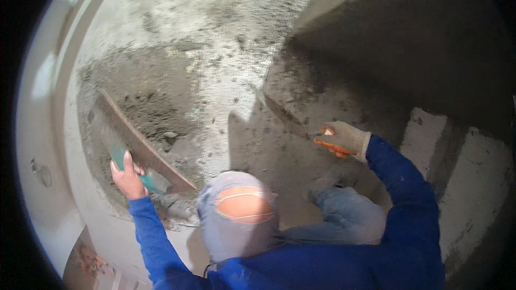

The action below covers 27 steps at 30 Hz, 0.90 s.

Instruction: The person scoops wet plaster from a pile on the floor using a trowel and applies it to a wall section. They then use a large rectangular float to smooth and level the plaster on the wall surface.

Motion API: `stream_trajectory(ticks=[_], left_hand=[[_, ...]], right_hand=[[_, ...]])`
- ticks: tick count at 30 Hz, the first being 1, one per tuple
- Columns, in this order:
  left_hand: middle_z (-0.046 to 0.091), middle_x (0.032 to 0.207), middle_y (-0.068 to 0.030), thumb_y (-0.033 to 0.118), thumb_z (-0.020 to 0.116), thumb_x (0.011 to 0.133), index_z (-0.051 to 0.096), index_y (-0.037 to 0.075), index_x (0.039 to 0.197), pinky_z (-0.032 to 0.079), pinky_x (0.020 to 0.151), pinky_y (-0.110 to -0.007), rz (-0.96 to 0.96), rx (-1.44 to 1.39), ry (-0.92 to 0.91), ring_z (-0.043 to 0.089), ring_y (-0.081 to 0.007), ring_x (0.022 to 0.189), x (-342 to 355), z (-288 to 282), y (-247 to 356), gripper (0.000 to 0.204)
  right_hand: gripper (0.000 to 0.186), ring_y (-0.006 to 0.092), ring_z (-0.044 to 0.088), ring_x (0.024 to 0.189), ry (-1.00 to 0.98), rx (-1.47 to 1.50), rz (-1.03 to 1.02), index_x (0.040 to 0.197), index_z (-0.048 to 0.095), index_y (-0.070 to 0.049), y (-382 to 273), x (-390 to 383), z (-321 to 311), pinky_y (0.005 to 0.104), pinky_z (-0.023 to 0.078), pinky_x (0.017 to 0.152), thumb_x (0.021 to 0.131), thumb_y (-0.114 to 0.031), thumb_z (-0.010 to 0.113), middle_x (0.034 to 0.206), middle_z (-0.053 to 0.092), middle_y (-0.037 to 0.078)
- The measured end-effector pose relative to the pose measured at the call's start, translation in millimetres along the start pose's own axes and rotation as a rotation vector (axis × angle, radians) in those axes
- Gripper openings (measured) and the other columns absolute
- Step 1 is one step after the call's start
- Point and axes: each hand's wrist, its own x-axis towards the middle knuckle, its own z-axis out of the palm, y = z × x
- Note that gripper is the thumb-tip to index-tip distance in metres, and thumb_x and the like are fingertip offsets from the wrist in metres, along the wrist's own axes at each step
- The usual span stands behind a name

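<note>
My bare left hand [129, 177] is closed round the teal handle of a long, flat plastering float [141, 142]. The float is tilted, its long edge slanting down to the right, over a patch of dark, lumpy mortar [153, 110]. My right hand [345, 138], in a cream and orange work glove, grips a pointing trowel [284, 115] by its handle. The trowel's narrow blade points up and to the left, over grey, mortar-smeared ground. Whether its blade touches that surface I cannot tell.
My knees [236, 220] are bent close below the tools, one through torn jeans. Pale strips [424, 137] lie at the right beside a dark shadow [408, 48]. A pale curved edge [64, 70] runs along the left. Rubble [88, 260] shows at the lower left.
</note>
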Motion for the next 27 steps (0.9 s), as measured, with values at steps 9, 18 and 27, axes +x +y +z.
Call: stream_trajectory(ticks=[9, 18, 27], left_hand=[[0.056, 0.069, -0.0046, 0.014, 0.066, 0.090, 0.052, 0.003, 0.094, 0.044, 0.040, -0.029, 0.052, 0.094, -0.326, 0.051, -0.0114, 0.045, -0.7, 223.8, -14.2, 0.018], [0.058, 0.070, -0.0109, 0.015, 0.065, 0.090, 0.051, -0.002, 0.101, 0.046, 0.040, -0.031, -0.006, 0.298, -0.310, 0.056, -0.0158, 0.047, -14.3, 262.5, -74.2, 0.024], [0.063, 0.099, -0.0254, 0.022, 0.066, 0.085, 0.052, -0.005, 0.108, 0.049, 0.076, -0.045, 0.226, 0.718, -0.137, 0.062, -0.0387, 0.087, -8.4, 272.7, -130.3, 0.038]], right_hand=[[0.035, 0.0086, 0.051, 0.040, 0.029, 0.585, -0.175, 0.099, 0.064, -0.005, 52.0, 57.1, -20.4, 0.0248, 0.043, 0.038, 0.096, -0.039, 0.056, 0.057, 0.056, 0.000], [0.039, 0.0125, 0.053, 0.044, 0.198, 0.941, -0.029, 0.103, 0.063, -0.004, 157.9, 14.6, -19.9, 0.0295, 0.045, 0.041, 0.091, -0.041, 0.063, 0.058, 0.056, 0.000], [0.041, 0.0228, 0.063, 0.063, 0.476, -0.024, -0.058, 0.107, 0.057, 0.002, 147.8, 17.2, -47.3, 0.0355, 0.050, 0.057, 0.086, -0.031, 0.067, 0.078, 0.066, 0.015]])
